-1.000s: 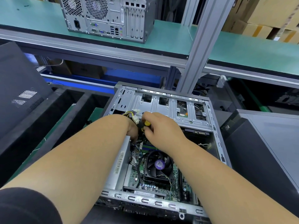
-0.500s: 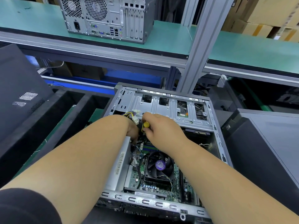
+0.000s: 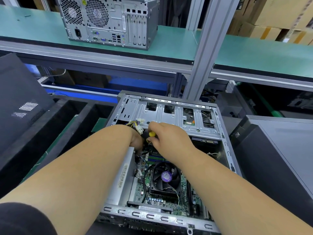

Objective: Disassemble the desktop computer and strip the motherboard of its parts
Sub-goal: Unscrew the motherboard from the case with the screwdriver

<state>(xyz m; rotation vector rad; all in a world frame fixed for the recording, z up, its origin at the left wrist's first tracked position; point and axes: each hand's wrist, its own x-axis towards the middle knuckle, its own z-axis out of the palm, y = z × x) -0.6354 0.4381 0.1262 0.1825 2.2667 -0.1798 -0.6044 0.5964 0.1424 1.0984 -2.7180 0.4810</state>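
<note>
open computer case point(image 3: 169, 116) lying centre, motherboard point(image 3: 169, 189) inside, cooler fan point(image 3: 165, 178) on it. both hands inside at the far end, left hand point(image 3: 137, 141) beside right hand point(image 3: 167, 138). second computer point(image 3: 108, 21) behind on shelf point(image 3: 254, 51).

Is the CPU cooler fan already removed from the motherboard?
No. The black CPU cooler fan with its purple label sits on the green motherboard inside the open case.

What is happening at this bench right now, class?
A person is working inside an open desktop case lying on its side. The right hand grips a yellow-handled tool near the drive cage; the left hand reaches in beside it, fingers hidden. The motherboard and its cooler fan are still installed.
</note>
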